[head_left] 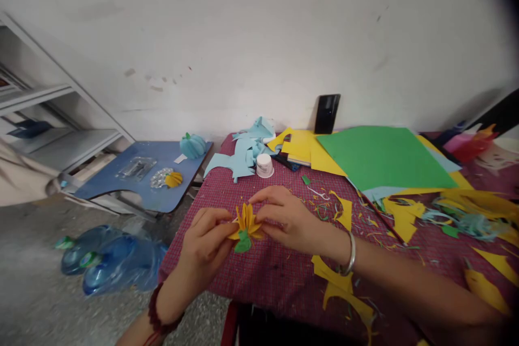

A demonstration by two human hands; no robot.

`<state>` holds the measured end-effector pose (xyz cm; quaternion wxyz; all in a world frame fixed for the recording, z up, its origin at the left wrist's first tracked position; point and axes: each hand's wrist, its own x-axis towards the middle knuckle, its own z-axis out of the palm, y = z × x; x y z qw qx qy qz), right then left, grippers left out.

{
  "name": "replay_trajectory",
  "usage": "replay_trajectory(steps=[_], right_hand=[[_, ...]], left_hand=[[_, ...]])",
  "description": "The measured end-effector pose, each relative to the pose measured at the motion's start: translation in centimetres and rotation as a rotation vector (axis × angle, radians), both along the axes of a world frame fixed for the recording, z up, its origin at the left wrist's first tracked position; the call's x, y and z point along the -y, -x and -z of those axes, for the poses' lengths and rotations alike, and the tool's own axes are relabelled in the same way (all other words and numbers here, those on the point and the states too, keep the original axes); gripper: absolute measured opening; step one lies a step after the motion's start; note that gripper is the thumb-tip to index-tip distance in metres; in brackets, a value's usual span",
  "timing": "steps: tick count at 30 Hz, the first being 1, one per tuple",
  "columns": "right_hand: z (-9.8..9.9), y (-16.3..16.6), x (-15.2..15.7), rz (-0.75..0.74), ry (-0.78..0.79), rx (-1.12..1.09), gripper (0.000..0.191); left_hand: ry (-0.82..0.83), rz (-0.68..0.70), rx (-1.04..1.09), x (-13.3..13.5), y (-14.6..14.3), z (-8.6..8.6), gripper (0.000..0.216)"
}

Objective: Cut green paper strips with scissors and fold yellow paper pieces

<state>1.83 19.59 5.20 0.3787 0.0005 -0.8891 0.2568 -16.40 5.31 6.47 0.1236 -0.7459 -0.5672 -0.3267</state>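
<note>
Forearms (389, 262) cropped; hands (286, 219) apparently hide parts of yellow petals (245, 217).

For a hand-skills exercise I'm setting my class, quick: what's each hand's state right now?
Left hand: closed, holding the left edge of the yellow-and-green paper piece.
Right hand: closed, holding the same piece's right edge.

Red checked tablecloth (259, 275), white cup (264, 166), yellow scraps (345, 215)

Paper craft (246, 221) between left hand (206, 243) and right hand (288, 219), cup (265, 166) behind, phone (327, 114) farther back.
</note>
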Motion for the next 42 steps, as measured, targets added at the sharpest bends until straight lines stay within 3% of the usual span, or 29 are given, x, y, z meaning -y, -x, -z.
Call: replay_trajectory(steps=[7, 15, 20, 28, 36, 39, 42], right_hand=[[-0.6, -1.1, -0.2, -0.057, -0.065, -0.021, 0.011], [-1.7, -4.1, -0.4, -0.005, -0.191, -0.009, 0.008], [-2.0, -5.6, -0.5, -0.046, -0.280, 0.023, 0.014], [-1.7, -6.9, -0.2, -0.015, -0.266, -0.065, 0.015], [-1.4, -7.7, 0.3, -0.041, -0.280, -0.077, 0.013], [-1.7, -8.6, 0.6, -0.057, -0.223, -0.024, 0.006], [-1.9, -9.6, 1.0, -0.118, 0.021, -0.060, 0.005]], left_hand=[[-0.022, 0.067, -0.028, 0.1, -1.5, -0.7, 0.018], [-0.089, 0.129, -0.025, -1.0, -4.1, -1.5, 0.016], [-0.003, 0.183, 0.059, -1.4, -5.7, -1.2, 0.018], [0.063, 0.208, 0.085, -1.7, -6.3, -0.3, 0.023], [0.062, 0.205, -0.006, -1.0, -6.9, -0.1, 0.016], [-0.034, 0.186, -0.015, -1.0, -7.4, -0.3, 0.017], [-0.136, 0.166, -0.031, -1.3, -8.0, -0.8, 0.018]])
